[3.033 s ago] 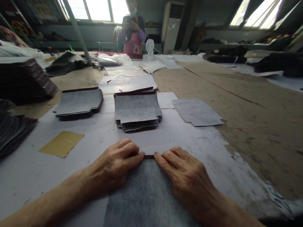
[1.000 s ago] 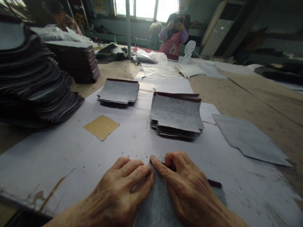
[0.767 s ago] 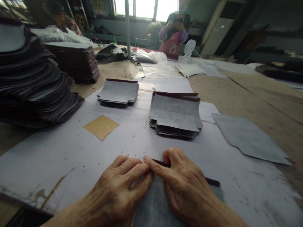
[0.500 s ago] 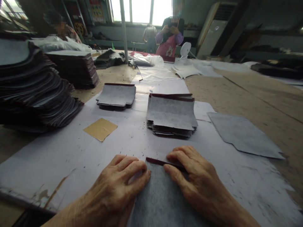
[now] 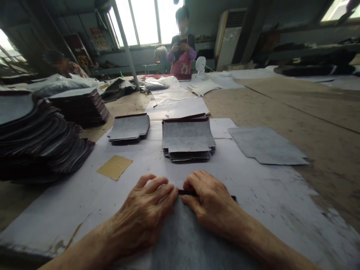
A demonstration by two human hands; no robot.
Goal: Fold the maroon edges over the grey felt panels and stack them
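Note:
A grey-backed material piece point(image 5: 185, 232) with a dark red folded edge lies on the white paper directly before me. My left hand point(image 5: 146, 208) is at the left end of that fold, its fingers close together and the tips pinching the corner. On the fold's middle, my right hand point(image 5: 208, 202) has curled fingers, the thumb on the grey side near the strip. Part of the dark edge shows between the hands, and its right end sticks out past my right hand. The piece's lower part runs out of view.
Beyond my hands stand two small stacks of similar folded pieces, one in the middle point(image 5: 187, 137) and one leftward point(image 5: 129, 127). A tan square point(image 5: 114, 167) lies left, a flat grey piece point(image 5: 267, 146) right. Tall stacks point(image 5: 36, 142) rise at far left. Other people are across the table.
The view has tilted up and turned slightly right. My right hand has curled more over the dark fold, and my left fingertips have closed in at its left end.

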